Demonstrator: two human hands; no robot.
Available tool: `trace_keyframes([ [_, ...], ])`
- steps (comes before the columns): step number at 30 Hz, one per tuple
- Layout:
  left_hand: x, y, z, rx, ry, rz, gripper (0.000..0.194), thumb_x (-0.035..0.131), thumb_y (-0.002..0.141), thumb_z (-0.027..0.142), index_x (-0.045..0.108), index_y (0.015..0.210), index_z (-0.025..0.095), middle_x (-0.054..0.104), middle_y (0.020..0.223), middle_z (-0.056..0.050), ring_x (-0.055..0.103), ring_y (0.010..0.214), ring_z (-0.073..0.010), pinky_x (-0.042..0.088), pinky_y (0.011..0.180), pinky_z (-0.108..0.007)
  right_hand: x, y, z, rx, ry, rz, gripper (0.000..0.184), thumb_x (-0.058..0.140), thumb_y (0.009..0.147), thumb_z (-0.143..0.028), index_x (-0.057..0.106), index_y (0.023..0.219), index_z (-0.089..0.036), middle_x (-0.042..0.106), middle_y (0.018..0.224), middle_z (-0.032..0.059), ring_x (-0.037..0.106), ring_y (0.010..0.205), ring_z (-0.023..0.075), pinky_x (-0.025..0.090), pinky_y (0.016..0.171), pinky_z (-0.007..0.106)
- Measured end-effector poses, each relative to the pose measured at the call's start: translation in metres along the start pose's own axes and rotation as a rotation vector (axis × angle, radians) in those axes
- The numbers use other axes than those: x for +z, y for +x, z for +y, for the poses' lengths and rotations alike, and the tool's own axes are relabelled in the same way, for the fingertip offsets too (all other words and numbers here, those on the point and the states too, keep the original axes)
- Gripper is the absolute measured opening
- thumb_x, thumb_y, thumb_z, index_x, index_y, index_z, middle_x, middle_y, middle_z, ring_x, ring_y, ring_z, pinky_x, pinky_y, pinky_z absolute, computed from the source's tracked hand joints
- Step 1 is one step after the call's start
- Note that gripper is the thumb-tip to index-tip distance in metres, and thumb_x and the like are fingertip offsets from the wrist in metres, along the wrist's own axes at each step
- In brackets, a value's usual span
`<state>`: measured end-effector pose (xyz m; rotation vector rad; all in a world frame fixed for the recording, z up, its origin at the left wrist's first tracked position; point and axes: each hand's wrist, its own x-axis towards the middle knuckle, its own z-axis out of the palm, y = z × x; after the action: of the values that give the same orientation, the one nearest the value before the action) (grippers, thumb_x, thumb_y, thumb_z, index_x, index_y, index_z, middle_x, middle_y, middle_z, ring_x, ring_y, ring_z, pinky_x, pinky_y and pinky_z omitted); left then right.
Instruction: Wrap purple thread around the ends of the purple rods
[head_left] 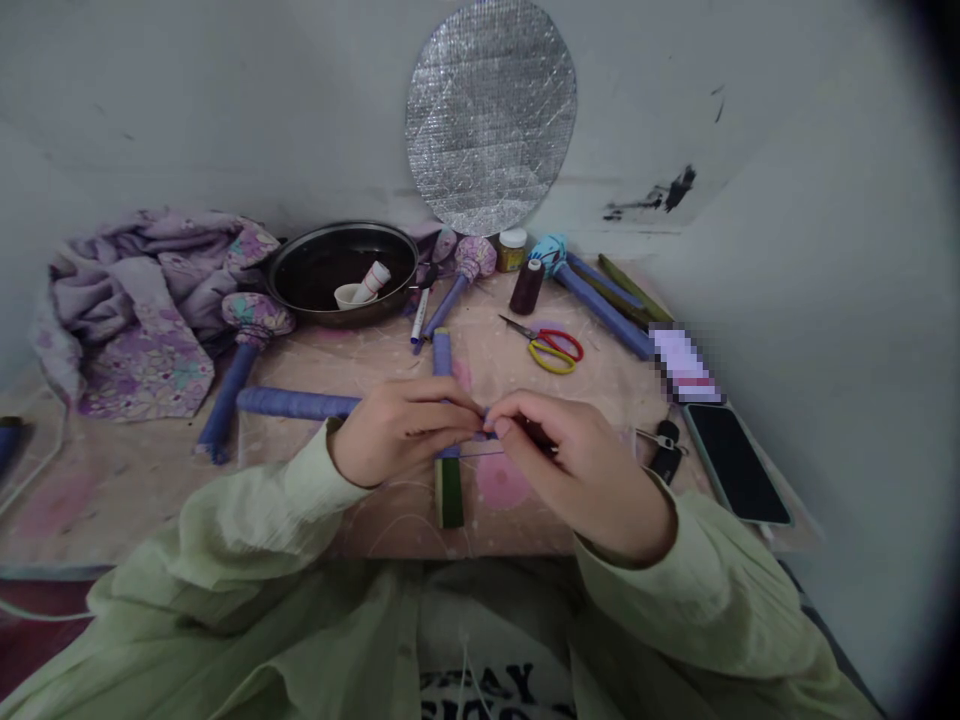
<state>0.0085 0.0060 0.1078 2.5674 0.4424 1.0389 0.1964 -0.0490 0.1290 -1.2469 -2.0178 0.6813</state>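
Note:
A stick wrapped in blue material lies sideways, and my left hand is closed over its right part. Crossing under those fingers, a second blue-wrapped stick runs front to back, its near end bare and dark green. My right hand is closed in a pinch beside the left fingertips. A bit of blue shows at the pinch, but what it grips is mostly hidden. Between the near stick and my right hand stretches a thin dark thread.
Scissors, a dark thread spool, a marker and a small jar stand or lie behind my hands. A black pan, floral cloth and cloth-headed sticks are leftward. At right lies a phone.

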Motion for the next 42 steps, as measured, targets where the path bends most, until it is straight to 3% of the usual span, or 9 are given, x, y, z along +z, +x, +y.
trace_keyframes([
  [5, 0.002, -0.004, -0.002, -0.08, -0.045, 0.097, 0.01, 0.063, 0.081, 0.014, 0.07, 0.087, 0.018, 0.07, 0.089, -0.007, 0.067, 0.08, -0.0141, 0.056, 0.073, -0.025, 0.005, -0.01, 0.0, -0.027, -0.033, 0.031, 0.014, 0.048, 0.087, -0.016, 0.061, 0.082, -0.018, 0.064, 0.068, -0.0002, 0.056, 0.058, 0.0105, 0.04, 0.056, 0.023],
  [14, 0.003, -0.001, 0.002, -0.223, -0.109, 0.234, 0.007, 0.069, 0.076, 0.017, 0.073, 0.081, 0.021, 0.071, 0.083, -0.003, 0.067, 0.075, -0.0135, 0.056, 0.07, -0.025, 0.015, -0.019, 0.002, -0.038, 0.1, 0.13, 0.015, 0.05, 0.087, -0.016, 0.065, 0.087, -0.017, 0.069, 0.074, 0.0004, 0.058, 0.058, 0.0084, 0.042, 0.054, 0.02],
  [22, 0.001, 0.007, -0.002, -0.449, -0.234, 0.257, 0.004, 0.074, 0.069, 0.02, 0.073, 0.072, 0.017, 0.071, 0.077, -0.004, 0.065, 0.068, -0.0134, 0.052, 0.06, -0.022, 0.034, -0.022, 0.015, 0.22, 0.464, 0.05, 0.024, 0.046, 0.09, -0.028, 0.066, 0.091, -0.015, 0.053, 0.052, -0.0041, 0.044, 0.042, 0.0055, 0.036, 0.044, 0.02],
  [30, -0.002, 0.008, -0.011, -0.561, -0.39, 0.254, 0.008, 0.076, 0.065, 0.023, 0.072, 0.068, 0.016, 0.07, 0.073, -0.003, 0.063, 0.067, -0.0127, 0.05, 0.061, -0.022, 0.037, -0.017, 0.026, 0.304, 0.685, 0.061, 0.025, 0.053, 0.086, -0.037, 0.063, 0.084, -0.014, 0.048, 0.053, -0.0045, 0.039, 0.044, 0.0054, 0.03, 0.041, 0.02],
  [33, -0.008, 0.01, -0.01, -0.576, -0.474, 0.223, 0.009, 0.076, 0.066, 0.025, 0.072, 0.065, 0.018, 0.07, 0.071, -0.002, 0.063, 0.066, -0.0121, 0.05, 0.06, -0.021, 0.033, -0.011, 0.036, 0.318, 0.77, -0.004, 0.028, 0.058, 0.08, -0.041, 0.059, 0.07, -0.015, 0.041, 0.049, -0.0065, 0.034, 0.041, 0.0046, 0.024, 0.039, 0.02],
  [35, -0.013, 0.012, -0.007, -0.558, -0.516, 0.167, 0.009, 0.077, 0.066, 0.025, 0.071, 0.064, 0.018, 0.07, 0.07, -0.001, 0.063, 0.065, -0.0116, 0.05, 0.06, -0.021, 0.03, -0.006, 0.046, 0.363, 0.881, -0.115, 0.033, 0.063, 0.074, -0.043, 0.051, 0.059, -0.016, 0.036, 0.044, -0.0082, 0.028, 0.038, 0.0035, 0.019, 0.038, 0.02],
  [39, -0.016, 0.015, -0.001, -0.495, -0.56, -0.049, 0.005, 0.076, 0.067, 0.022, 0.073, 0.068, 0.018, 0.07, 0.071, -0.002, 0.064, 0.065, -0.0128, 0.052, 0.061, -0.022, 0.026, 0.007, 0.059, 0.498, 1.071, -0.351, 0.033, 0.068, 0.064, -0.04, 0.045, 0.056, -0.018, 0.029, 0.041, -0.0114, 0.02, 0.035, 0.0016, 0.011, 0.038, 0.02],
  [42, -0.013, 0.015, 0.001, -0.449, -0.541, -0.231, 0.004, 0.074, 0.069, 0.017, 0.074, 0.073, 0.018, 0.071, 0.075, -0.003, 0.065, 0.066, -0.0125, 0.052, 0.063, -0.022, 0.022, 0.017, 0.057, 0.522, 0.977, -0.454, 0.028, 0.062, 0.067, -0.038, 0.046, 0.057, -0.018, 0.031, 0.044, -0.0107, 0.022, 0.037, 0.0022, 0.012, 0.038, 0.02],
])
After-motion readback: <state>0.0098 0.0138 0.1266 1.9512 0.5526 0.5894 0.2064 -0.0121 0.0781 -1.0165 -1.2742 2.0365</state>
